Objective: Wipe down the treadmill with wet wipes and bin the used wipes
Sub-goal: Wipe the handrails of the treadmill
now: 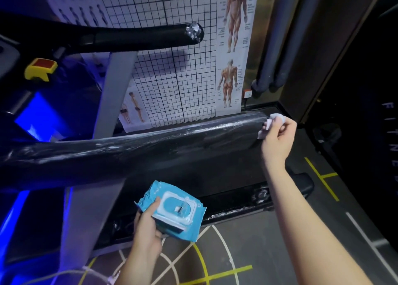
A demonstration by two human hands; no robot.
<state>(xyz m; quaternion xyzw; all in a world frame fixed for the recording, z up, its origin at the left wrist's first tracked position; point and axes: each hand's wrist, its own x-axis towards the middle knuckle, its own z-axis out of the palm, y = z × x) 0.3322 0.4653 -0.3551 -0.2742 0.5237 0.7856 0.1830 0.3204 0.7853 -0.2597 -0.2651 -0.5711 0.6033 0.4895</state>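
Observation:
The treadmill's near black handrail [133,149] runs across the middle, streaked with wet smears. My right hand [277,138] grips a crumpled white wet wipe [271,123] pressed against the rail's right end. My left hand [146,226] holds a blue pack of wet wipes [174,209] low in front, its white flip lid facing up and shut. The far handrail [120,37] crosses the upper left. No bin is in view.
A yellow and red safety key block [41,67] sits on the console at left. A grey upright [114,95] rises between the rails. Anatomy posters [232,48] cover the wall behind. The treadmill deck edge [237,209] lies below; the floor has yellow and white lines.

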